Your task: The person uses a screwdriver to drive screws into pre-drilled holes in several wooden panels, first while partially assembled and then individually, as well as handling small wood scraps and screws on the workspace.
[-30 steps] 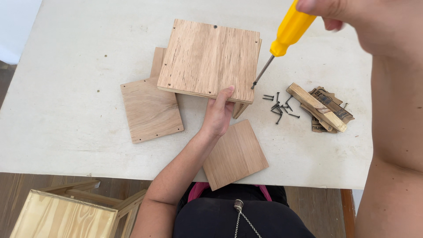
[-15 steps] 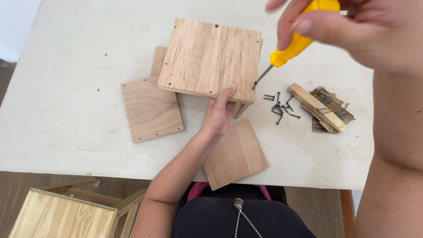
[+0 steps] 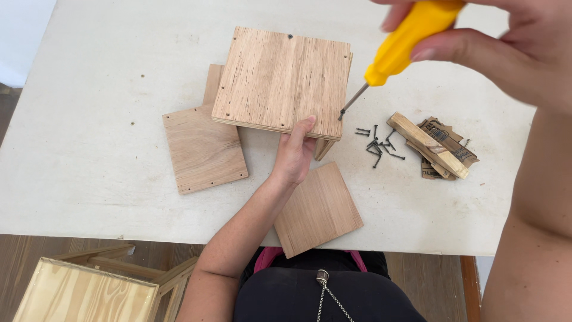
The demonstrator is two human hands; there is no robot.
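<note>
White and scuffed, the surface (image 3: 89, 179) is filling most of the head view, with wooden floor showing below its near edge. I am seeing my left hand (image 3: 295, 156) pressing against the near edge of the raised plywood panel (image 3: 283, 80), thumb up on the top face and fingers curling underneath, so it is gripping that panel. My right hand (image 3: 512, 42) is hanging high at the upper right, closing around the yellow-handled screwdriver (image 3: 405, 45). Its metal tip is pointing down and to the left, meeting the panel's right corner, just beside my left hand's fingertips. I cannot tell whether a screw is sitting under the tip.

Two loose plywood squares are lying flat: one (image 3: 204, 149) to the left of the panel, partly tucked beneath it, another (image 3: 317, 210) under my left wrist near the surface's edge. A scatter of dark screws (image 3: 375, 143) is lying right of the panel, next to a small wooden block (image 3: 428, 145) resting on a torn cardboard packet (image 3: 456, 149).
</note>
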